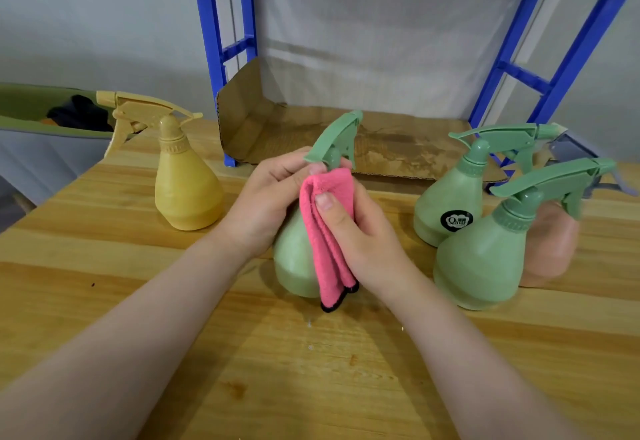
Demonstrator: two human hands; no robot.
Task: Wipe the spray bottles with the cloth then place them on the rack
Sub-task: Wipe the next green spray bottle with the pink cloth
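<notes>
A green spray bottle (294, 259) stands at the middle of the wooden table (104, 301). My left hand (266, 200) grips its neck just under the trigger head. My right hand (356, 232) holds a folded pink cloth (329, 232) with a black edge against the bottle's front, thumb on top of the cloth. A yellow spray bottle (187, 187) stands to the left. Two more green spray bottles (450, 204) (481, 263) stand to the right, with a pink bottle (550, 245) partly hidden behind the nearer one. The blue rack (221, 59) rises behind the table.
A sheet of worn cardboard (381, 142) lines the rack's bottom shelf, its left side folded up. A green-rimmed bin (31, 121) with dark items sits beyond the table's left edge. A grey wall lies behind.
</notes>
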